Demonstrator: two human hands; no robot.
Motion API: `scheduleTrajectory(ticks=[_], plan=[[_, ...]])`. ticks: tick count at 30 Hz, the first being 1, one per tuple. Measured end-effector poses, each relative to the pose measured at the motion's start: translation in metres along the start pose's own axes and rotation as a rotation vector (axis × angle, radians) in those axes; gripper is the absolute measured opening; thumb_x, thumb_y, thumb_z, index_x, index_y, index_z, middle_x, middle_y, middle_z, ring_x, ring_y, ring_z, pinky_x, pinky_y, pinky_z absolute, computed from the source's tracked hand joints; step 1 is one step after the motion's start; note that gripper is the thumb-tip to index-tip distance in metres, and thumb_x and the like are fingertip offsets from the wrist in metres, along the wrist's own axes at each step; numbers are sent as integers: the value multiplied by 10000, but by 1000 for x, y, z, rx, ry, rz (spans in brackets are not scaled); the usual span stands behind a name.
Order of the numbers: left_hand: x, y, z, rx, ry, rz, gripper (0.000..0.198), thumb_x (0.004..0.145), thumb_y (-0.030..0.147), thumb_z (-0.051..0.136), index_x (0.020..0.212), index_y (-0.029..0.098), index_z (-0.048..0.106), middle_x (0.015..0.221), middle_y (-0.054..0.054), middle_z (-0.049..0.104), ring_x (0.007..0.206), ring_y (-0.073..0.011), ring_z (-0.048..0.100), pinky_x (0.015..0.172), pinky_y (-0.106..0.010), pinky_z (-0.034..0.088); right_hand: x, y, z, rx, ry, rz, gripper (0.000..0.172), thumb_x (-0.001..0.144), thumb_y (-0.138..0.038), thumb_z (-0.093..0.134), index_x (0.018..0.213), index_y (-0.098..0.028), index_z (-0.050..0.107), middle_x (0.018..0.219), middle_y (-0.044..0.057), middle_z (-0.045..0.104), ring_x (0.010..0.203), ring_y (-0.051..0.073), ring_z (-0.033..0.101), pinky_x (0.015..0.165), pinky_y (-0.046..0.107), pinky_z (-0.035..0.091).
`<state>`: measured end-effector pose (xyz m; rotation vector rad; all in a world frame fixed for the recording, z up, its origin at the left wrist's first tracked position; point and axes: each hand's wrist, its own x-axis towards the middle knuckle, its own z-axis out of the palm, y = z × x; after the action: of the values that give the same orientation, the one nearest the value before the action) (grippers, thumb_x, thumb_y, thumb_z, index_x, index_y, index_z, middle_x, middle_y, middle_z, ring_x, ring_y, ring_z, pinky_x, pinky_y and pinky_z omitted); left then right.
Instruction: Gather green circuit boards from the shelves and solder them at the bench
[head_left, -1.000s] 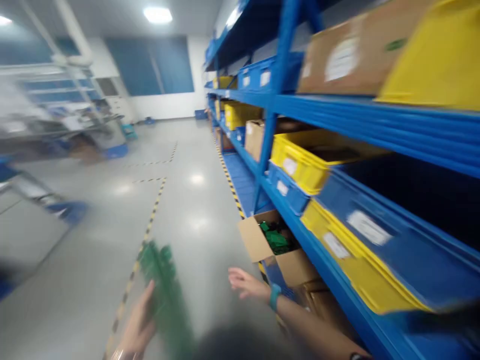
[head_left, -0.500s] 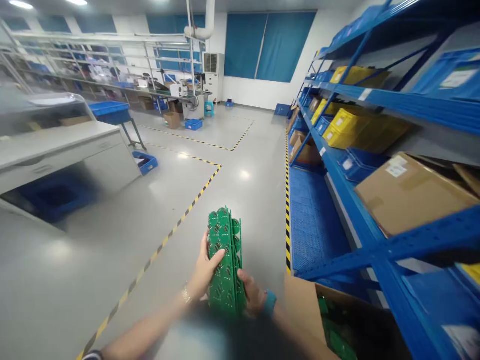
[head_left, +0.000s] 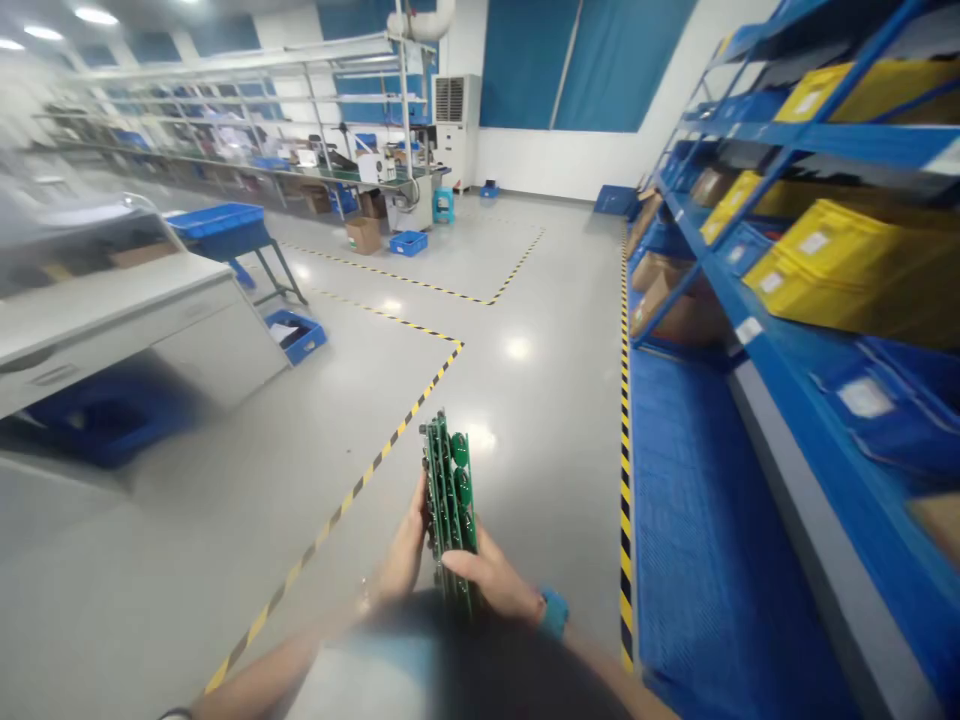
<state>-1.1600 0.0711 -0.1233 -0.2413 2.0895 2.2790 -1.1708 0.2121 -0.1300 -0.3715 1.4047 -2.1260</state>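
Workshop floor point(head_left: 187, 540), blue shelving point(head_left: 780, 320) right, green circuit boards point(head_left: 450, 500).

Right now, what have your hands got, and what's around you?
Left hand and right hand on a stack of green circuit boards, held on edge. Blue steel shelving to the right. White workbench to the left.

Glossy green circuit boards point(head_left: 452, 490), probably fibreglass; painted steel shelving point(head_left: 795, 375).

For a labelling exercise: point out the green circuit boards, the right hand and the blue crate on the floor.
Green circuit boards point(head_left: 450, 500): head view, middle of the stack.
Right hand point(head_left: 491, 578): head view, back of the hand.
Blue crate point(head_left: 304, 347): head view, front wall.
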Motion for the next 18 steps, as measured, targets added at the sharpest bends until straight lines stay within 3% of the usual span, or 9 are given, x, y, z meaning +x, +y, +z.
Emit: scheduleTrajectory(ticks=[4,9,13,18], plan=[[89,20,23,-204,119,-60,487,750,342,594,1204,205,485,1316,-51,459,1282,-244,294,1065,-358,238,82,-50,-64,-173,-126,-46,770,730,-213,624,1366,-280,194,1387,24,341,1264,202,309,1065,392,231],[182,55,37,-599,318,-155,344,670,241,610,998,139,606,975,-76,660,968,-273,583,890,-400,422,182,-95,-121,-69,-349,34,674,801,-240,538,1371,-285,179,1377,16,363,1252,196,343,1064,404,254],[264,51,21,-787,433,-213,389,668,300,617,1012,118,603,743,-55,664,754,-236,627,802,-391,458,272,-93,-153,-245,-431,82,769,739,-264,625,1371,-268,187,1426,37,269,1294,213,268,1085,404,210],[398,45,-25,-759,464,-189,439,700,264,643,1120,188,541,922,-42,652,896,-205,602,846,-329,438,410,-87,-181,-318,-426,117,872,686,-303,679,1375,-268,145,1413,74,288,1268,236,318,1055,432,263]])
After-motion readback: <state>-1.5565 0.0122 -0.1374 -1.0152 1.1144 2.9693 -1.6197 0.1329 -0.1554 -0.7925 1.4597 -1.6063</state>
